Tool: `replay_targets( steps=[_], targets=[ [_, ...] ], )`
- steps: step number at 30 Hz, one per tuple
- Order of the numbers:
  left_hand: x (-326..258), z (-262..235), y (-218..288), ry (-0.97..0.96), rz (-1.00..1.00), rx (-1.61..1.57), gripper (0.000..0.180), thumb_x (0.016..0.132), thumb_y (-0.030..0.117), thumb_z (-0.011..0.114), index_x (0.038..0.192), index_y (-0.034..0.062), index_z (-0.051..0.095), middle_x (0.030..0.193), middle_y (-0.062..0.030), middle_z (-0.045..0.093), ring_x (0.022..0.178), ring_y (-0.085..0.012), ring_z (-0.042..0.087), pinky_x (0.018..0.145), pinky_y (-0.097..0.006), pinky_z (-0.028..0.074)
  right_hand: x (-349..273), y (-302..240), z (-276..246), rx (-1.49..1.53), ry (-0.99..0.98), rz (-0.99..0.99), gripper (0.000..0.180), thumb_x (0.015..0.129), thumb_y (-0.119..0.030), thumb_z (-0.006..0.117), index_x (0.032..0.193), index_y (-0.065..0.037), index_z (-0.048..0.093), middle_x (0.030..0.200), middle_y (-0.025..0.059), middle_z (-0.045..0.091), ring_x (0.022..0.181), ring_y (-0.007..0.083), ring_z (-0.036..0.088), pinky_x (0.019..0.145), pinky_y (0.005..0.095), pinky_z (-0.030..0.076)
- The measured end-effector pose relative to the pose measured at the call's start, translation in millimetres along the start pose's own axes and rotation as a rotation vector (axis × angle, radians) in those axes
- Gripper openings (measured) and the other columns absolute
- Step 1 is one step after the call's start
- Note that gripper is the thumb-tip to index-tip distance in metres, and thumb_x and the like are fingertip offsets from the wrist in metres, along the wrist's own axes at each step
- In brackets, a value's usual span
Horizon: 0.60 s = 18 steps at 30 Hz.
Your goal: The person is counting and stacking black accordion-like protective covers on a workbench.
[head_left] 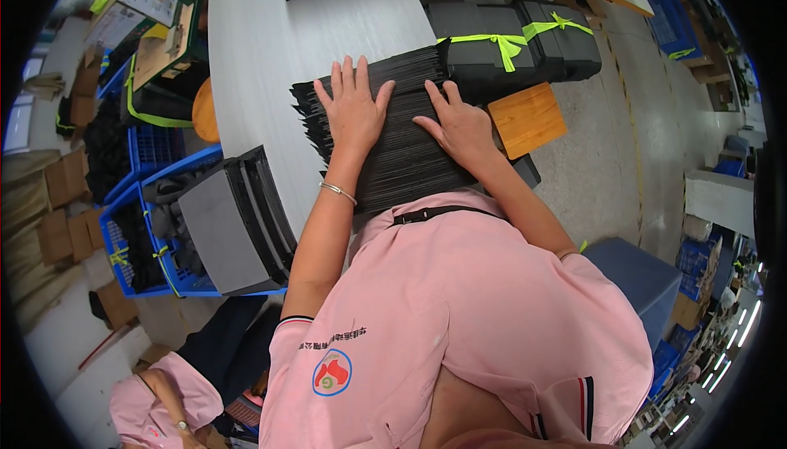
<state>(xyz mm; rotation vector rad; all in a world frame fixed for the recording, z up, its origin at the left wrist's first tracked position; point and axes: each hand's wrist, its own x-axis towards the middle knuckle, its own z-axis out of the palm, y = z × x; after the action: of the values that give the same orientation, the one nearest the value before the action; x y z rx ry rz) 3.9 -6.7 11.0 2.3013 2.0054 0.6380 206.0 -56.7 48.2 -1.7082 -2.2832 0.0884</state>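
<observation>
A long row of thin black sheets [403, 147], packed tightly with their edges up, lies on the pale table in front of my body. Its left side is jagged, with corners poking out unevenly. My left hand [356, 109] rests flat over the row's left part, fingers spread and pointing away from me. On the right side, my right hand [466, 127] touches the row with thumb and forefinger stretched apart and the other fingers partly bent. Neither hand grips anything. What the sheets are made of cannot be made out.
Black bundles tied with yellow-green strips [504, 43] sit beyond the row at right, near a wooden stool top [529, 121]. Left of the pale table [254, 63] are blue crates [205, 158] and a stack of grey-black panels [225, 223]. Another person [168, 392] is at lower left.
</observation>
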Motion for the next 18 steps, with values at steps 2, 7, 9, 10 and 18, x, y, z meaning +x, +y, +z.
replay_targets(
  steps=[2, 7, 9, 10, 18],
  targets=[
    [0, 1, -1, 0.002, 0.003, 0.003, 0.069, 0.101, 0.054, 0.053, 0.150, 0.0054, 0.047, 0.156, -0.0172, 0.044, 0.150, -0.0342, 0.032, 0.122, -0.064, 0.011, -1, 1, 1, 0.001, 0.008, -0.006, 0.063, 0.095, -0.051, 0.065, 0.143, -0.011, 0.055, 0.127, 0.0110, 0.057, 0.072, 0.0288, 0.070, 0.060, 0.0370, 0.056],
    [6, 6, -9, 0.004, 0.012, -0.012, 0.075, 0.098, 0.059, 0.057, 0.149, 0.0043, 0.048, 0.154, -0.0173, 0.046, 0.148, -0.0349, 0.034, 0.121, -0.064, 0.011, -1, 1, 4, -0.004, 0.123, -0.065, 0.058, 0.091, -0.049, 0.071, 0.130, -0.007, 0.061, 0.119, 0.0116, 0.058, 0.066, 0.0252, 0.069, 0.057, 0.0342, 0.055],
    [11, 0, -11, -0.030, 0.032, -0.011, 0.080, 0.095, 0.063, 0.058, 0.151, 0.0063, 0.047, 0.155, -0.0162, 0.045, 0.148, -0.0335, 0.035, 0.121, -0.064, 0.012, -2, 2, 5, -0.008, 0.117, -0.058, 0.057, 0.091, -0.048, 0.071, 0.129, -0.007, 0.061, 0.119, 0.0114, 0.058, 0.066, 0.0252, 0.069, 0.057, 0.0342, 0.055],
    [15, -3, -12, -0.068, 0.056, -0.013, 0.085, 0.093, 0.067, 0.059, 0.152, 0.0083, 0.046, 0.156, -0.0150, 0.045, 0.148, -0.0321, 0.035, 0.121, -0.063, 0.013, -3, 3, 5, -0.015, 0.111, -0.046, 0.056, 0.091, -0.048, 0.070, 0.128, -0.007, 0.061, 0.119, 0.0113, 0.058, 0.065, 0.0252, 0.069, 0.057, 0.0341, 0.055],
    [44, -27, -34, -0.249, 0.178, -0.027, 0.079, 0.072, 0.033, 0.088, 0.142, 0.0161, 0.057, 0.126, -0.0103, 0.065, 0.125, -0.0311, 0.055, 0.111, -0.051, 0.034, -2, -2, 5, -0.026, 0.038, -0.062, 0.054, 0.095, -0.048, 0.066, 0.131, -0.009, 0.058, 0.121, 0.0125, 0.058, 0.069, 0.0270, 0.071, 0.059, 0.0361, 0.056]
  ],
)
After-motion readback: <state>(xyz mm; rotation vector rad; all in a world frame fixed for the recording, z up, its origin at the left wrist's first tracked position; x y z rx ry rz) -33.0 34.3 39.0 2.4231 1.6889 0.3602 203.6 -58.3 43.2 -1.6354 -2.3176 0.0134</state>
